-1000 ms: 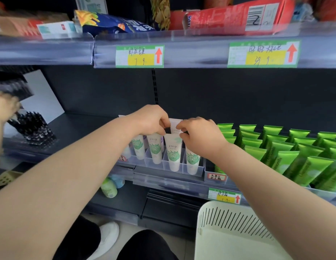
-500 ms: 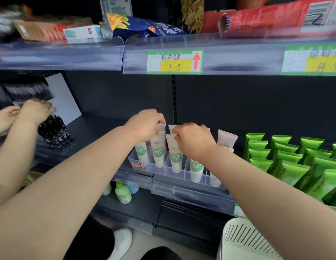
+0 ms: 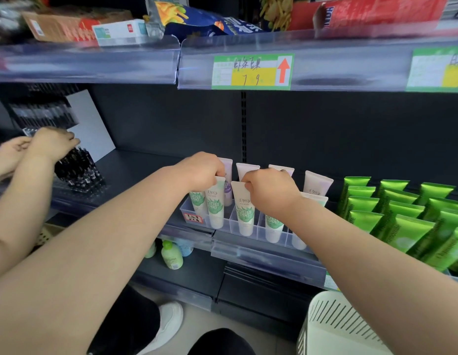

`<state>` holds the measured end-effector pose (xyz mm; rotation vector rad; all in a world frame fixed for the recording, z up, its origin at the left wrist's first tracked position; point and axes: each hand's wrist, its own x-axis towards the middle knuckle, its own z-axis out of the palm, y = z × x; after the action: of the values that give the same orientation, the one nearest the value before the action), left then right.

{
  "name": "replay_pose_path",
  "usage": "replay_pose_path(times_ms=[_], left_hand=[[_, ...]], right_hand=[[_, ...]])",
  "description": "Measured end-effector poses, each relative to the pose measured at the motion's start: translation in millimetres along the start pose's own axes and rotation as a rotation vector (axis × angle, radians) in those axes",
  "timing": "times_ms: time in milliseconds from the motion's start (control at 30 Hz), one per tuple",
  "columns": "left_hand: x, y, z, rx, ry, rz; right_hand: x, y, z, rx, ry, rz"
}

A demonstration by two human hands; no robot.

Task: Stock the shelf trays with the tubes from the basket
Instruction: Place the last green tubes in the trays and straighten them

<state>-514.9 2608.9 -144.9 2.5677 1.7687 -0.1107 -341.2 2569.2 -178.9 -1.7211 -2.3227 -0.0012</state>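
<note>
A clear divided tray [image 3: 231, 225] on the middle shelf holds several white tubes with green leaf prints, caps down. My left hand [image 3: 201, 172] pinches the top of the second tube from the left [image 3: 215, 206]. My right hand [image 3: 270, 190] pinches the top of the tube beside it [image 3: 244, 210]. Behind them stand white tubes with purple prints [image 3: 317, 183]. The white slotted basket [image 3: 332, 326] sits at the bottom right; its inside is hidden.
Bright green tubes [image 3: 402, 213] fill the shelf to the right. At the left, another person's hands [image 3: 47, 144] handle black pens [image 3: 76, 170]. Snack packs [image 3: 197, 20] lie on the upper shelf. Small bottles [image 3: 171, 254] stand on the lower shelf.
The view has shifted left and closer. Both hands stayed at the tube tops in the tray and have dropped slightly, with the purple-printed tubes behind them now showing.
</note>
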Motion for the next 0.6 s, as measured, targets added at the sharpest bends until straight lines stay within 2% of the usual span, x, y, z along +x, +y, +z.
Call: replay_pose_path(times_ms=[200, 333, 467, 600], left_hand=[[-4.9, -7.1, -5.6, -0.262, 0.084, -0.016], [-5.8, -21.3, -13.0, -0.138, 0.174, -0.111], [-7.1, -23.3, -5.9, -0.010, 0.028, -0.139], [-8.9, -21.7, -3.0, 0.030, 0.010, -0.143]], right_hand=[[-2.2, -7.0, -3.3, 0.044, 0.027, -0.034], [1.0, -12.7, -7.7, 0.037, 0.095, -0.057], [1.7, -14.5, -7.2, 0.034, 0.091, -0.070], [-0.1, -10.3, -6.6, 0.048, 0.090, -0.062]])
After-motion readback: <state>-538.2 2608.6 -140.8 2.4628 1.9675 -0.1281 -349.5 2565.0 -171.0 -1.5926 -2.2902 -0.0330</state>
